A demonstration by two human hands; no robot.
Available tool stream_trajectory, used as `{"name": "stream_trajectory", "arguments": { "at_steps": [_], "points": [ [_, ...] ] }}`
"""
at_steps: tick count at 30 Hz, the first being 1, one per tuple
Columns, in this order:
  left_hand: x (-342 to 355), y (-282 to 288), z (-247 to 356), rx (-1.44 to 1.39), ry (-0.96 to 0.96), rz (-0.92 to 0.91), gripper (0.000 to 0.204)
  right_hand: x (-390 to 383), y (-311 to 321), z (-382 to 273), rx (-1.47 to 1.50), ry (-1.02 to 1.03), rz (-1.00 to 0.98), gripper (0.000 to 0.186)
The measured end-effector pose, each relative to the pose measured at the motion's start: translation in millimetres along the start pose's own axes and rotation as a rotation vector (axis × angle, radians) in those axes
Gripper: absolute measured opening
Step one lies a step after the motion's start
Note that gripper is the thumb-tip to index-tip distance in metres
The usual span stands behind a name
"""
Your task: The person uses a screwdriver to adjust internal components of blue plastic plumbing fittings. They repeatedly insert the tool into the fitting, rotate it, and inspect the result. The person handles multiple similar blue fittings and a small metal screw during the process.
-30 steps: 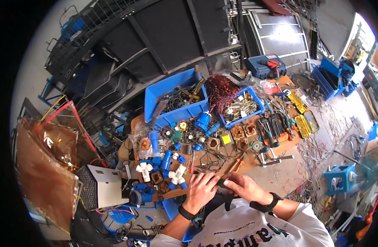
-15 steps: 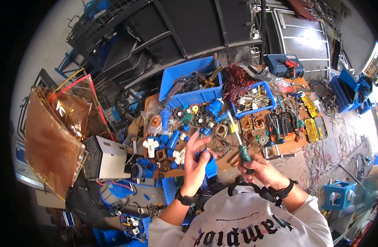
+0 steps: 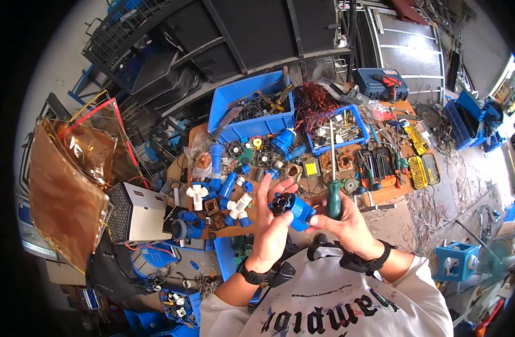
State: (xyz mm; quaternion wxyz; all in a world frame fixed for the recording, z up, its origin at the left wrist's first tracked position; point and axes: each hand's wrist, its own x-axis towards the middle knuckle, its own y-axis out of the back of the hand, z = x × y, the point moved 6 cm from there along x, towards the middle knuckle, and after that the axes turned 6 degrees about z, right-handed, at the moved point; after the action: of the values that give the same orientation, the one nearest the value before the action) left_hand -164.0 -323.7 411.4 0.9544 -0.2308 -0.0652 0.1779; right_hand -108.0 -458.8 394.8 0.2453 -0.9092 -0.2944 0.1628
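My left hand (image 3: 270, 224) is raised in front of my chest, its fingers curled round a blue plastic plug connector (image 3: 291, 209) with a black face. My right hand (image 3: 346, 220) touches the connector's right side with its fingertips and also grips a green-handled screwdriver (image 3: 333, 185), whose long shaft points up and away over the bench. Both wrists wear dark bands. Below the hands lies the wooden workbench (image 3: 381, 195), littered with parts.
Two blue bins (image 3: 252, 106) (image 3: 339, 129) of cables and metal parts stand at the bench's back. Blue and white connectors (image 3: 223, 194), pliers and bit sets (image 3: 420, 168) cover the bench. A white box (image 3: 139, 213) and an amber panel (image 3: 66, 185) are at left.
Both hands have lifted off the bench toward my chest. The left hand now holds the blue connector, and the right has brought the screwdriver upright beside it.
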Motion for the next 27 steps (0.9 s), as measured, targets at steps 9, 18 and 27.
{"name": "stream_trajectory", "arguments": {
  "at_steps": [9, 18, 27],
  "points": [
    [-3, -1, 2, 0.003, 0.060, -0.081, 0.075, -4, -9, -2, 0.172, -0.151, 0.047, 0.022],
    [-10, 2, -1, -0.163, 0.282, -0.073, 0.065, -10, -24, -16, -0.090, -0.104, -0.130, 0.042],
    [-19, 10, 11, -0.132, 0.268, -0.016, 0.071, -31, 6, -58, -0.812, 0.063, -0.048, 0.026]
  ]
}}
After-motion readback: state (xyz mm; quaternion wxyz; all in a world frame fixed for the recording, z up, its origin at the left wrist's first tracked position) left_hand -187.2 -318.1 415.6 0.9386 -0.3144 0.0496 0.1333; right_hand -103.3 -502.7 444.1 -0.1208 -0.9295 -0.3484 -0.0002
